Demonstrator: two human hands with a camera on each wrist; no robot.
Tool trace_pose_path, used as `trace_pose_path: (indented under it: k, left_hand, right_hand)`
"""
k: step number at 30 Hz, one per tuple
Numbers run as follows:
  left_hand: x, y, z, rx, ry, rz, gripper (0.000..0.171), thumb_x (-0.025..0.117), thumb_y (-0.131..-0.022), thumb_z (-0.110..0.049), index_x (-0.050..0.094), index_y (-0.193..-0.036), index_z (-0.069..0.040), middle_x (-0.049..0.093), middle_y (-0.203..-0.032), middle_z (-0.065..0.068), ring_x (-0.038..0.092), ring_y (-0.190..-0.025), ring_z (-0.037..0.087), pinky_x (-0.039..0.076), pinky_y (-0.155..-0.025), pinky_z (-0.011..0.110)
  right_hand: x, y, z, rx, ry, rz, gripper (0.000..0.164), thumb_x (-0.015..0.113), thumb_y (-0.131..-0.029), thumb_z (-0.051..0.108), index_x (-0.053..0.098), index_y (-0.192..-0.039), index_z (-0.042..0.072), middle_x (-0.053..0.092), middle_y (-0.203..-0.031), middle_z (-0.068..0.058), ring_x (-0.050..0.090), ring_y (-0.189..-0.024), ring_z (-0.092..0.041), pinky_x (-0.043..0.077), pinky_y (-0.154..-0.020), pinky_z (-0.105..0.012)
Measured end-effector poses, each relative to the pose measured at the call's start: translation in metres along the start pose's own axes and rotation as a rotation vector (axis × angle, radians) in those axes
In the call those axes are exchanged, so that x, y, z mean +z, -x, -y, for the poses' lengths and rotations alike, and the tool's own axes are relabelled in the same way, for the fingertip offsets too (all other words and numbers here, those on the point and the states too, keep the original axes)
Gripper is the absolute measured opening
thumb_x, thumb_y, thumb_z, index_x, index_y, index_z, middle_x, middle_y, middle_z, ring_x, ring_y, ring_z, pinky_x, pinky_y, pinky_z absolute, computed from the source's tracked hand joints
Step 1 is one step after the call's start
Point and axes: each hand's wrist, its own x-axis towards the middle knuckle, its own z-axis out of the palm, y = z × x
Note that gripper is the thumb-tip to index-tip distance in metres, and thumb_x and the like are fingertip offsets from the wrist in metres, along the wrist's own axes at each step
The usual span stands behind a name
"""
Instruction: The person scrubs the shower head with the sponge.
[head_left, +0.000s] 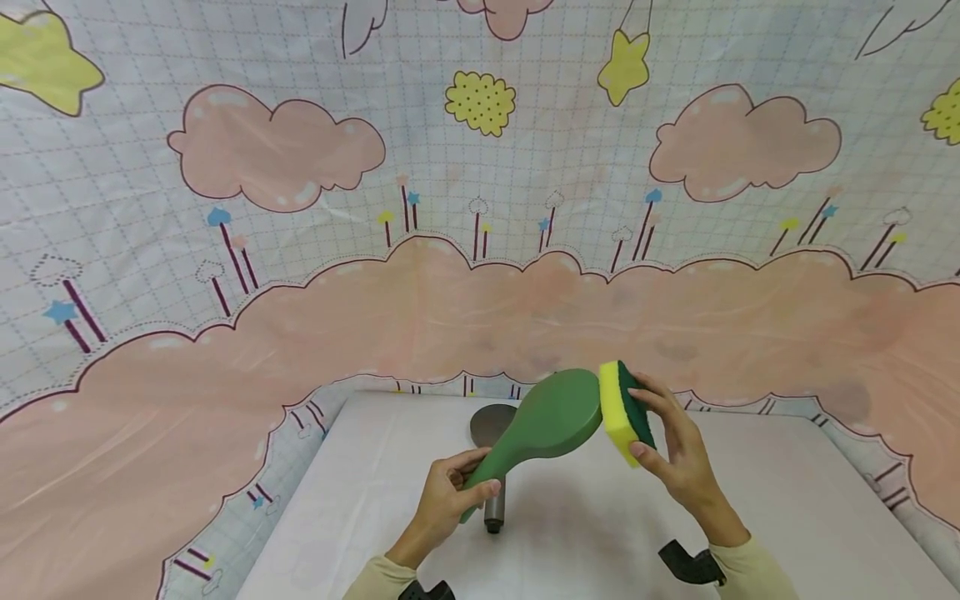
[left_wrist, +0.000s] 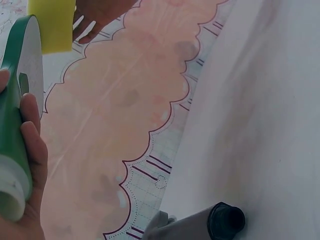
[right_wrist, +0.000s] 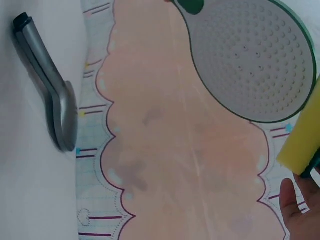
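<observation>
A green shower head with a pale nozzle face is raised above the table, tilted up to the right. My left hand grips it by the handle. In my right hand is a yellow sponge with a dark green scouring side, pinched between thumb and fingers. The sponge's yellow side meets the rim of the green head. Behind and below, a grey shower head lies on the table, partly hidden by the green one in the head view.
The white table reaches out to both sides. A patterned cloth with pink clouds and yellow stars hangs behind it and runs round its edges. Black straps sit at both wrists.
</observation>
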Motion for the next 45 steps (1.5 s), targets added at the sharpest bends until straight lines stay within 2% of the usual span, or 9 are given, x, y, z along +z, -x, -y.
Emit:
trace_pose_path:
  k: [6,11,15,21,27,35,41,45]
  left_hand:
    - [-0.002,0.002,0.002,0.024,0.003,0.01,0.043,0.071,-0.086,-0.006,0.06,-0.124,0.01,0.069,-0.101,0.026,0.066,-0.079,0.007,0.056,-0.064,0.024]
    - [-0.001,0.002,0.002,0.063,0.038,0.036,0.04,0.068,-0.087,-0.003,0.059,-0.123,0.013,0.07,-0.088,0.013,0.067,-0.07,0.01,0.054,-0.056,0.024]
    - [0.002,0.001,0.001,0.08,0.059,0.05,0.039,0.067,-0.087,-0.002,0.058,-0.122,0.013,0.069,-0.086,0.005,0.066,-0.068,0.009,0.054,-0.052,0.028]
    - [0.007,-0.003,-0.002,0.043,0.003,0.047,0.044,0.074,-0.082,-0.003,0.06,-0.123,0.003,0.069,-0.096,0.014,0.065,-0.072,0.007,0.053,-0.053,0.024]
    - [0.006,-0.004,-0.004,0.005,-0.058,0.065,0.046,0.072,-0.087,-0.008,0.058,-0.129,0.001,0.068,-0.11,0.024,0.067,-0.086,0.009,0.056,-0.073,0.024]
    - [0.002,-0.003,0.001,-0.01,-0.133,0.1,0.05,0.071,-0.089,-0.012,0.055,-0.136,0.0,0.064,-0.124,0.022,0.061,-0.095,0.006,0.051,-0.083,0.022]
    - [0.001,-0.001,0.005,0.005,-0.13,0.107,0.05,0.071,-0.089,-0.011,0.055,-0.135,0.001,0.064,-0.123,0.024,0.061,-0.096,0.006,0.051,-0.083,0.023]
    - [0.002,0.0,0.006,0.022,-0.134,0.093,0.047,0.072,-0.088,-0.011,0.057,-0.131,0.001,0.066,-0.118,0.023,0.061,-0.094,0.005,0.051,-0.082,0.023]
  right_hand:
    - [-0.001,0.001,0.004,0.025,0.017,0.021,0.059,0.064,-0.073,-0.008,0.052,-0.131,-0.009,0.039,-0.148,-0.027,0.044,-0.132,-0.016,0.035,-0.106,-0.018]
    - [0.001,0.002,0.008,0.017,0.058,0.012,0.063,0.067,-0.069,-0.007,0.054,-0.13,-0.007,0.039,-0.149,-0.026,0.043,-0.135,-0.017,0.036,-0.107,-0.014]
    - [0.002,0.003,0.01,-0.009,0.084,-0.009,0.063,0.072,-0.068,-0.002,0.055,-0.129,-0.007,0.039,-0.148,-0.028,0.042,-0.136,-0.019,0.039,-0.106,-0.015]
    - [0.002,0.003,0.013,-0.042,0.096,-0.044,0.062,0.076,-0.069,0.003,0.057,-0.127,-0.009,0.038,-0.146,-0.033,0.042,-0.136,-0.023,0.041,-0.104,-0.015]
    - [0.001,0.001,0.014,-0.063,0.095,-0.038,0.061,0.077,-0.072,0.008,0.056,-0.127,-0.01,0.039,-0.146,-0.034,0.042,-0.136,-0.023,0.041,-0.105,-0.016]
    - [-0.002,0.003,0.009,-0.011,0.012,-0.039,0.057,0.068,-0.074,-0.004,0.052,-0.129,-0.012,0.04,-0.149,-0.025,0.041,-0.137,-0.022,0.033,-0.111,-0.019]
    - [-0.004,0.005,0.004,0.022,-0.051,-0.037,0.055,0.059,-0.077,-0.01,0.049,-0.131,-0.014,0.04,-0.149,-0.024,0.042,-0.135,-0.02,0.033,-0.108,-0.021]
    - [-0.004,0.006,0.005,0.038,-0.05,-0.035,0.057,0.058,-0.075,-0.012,0.049,-0.131,-0.013,0.039,-0.149,-0.024,0.042,-0.135,-0.018,0.032,-0.109,-0.02]
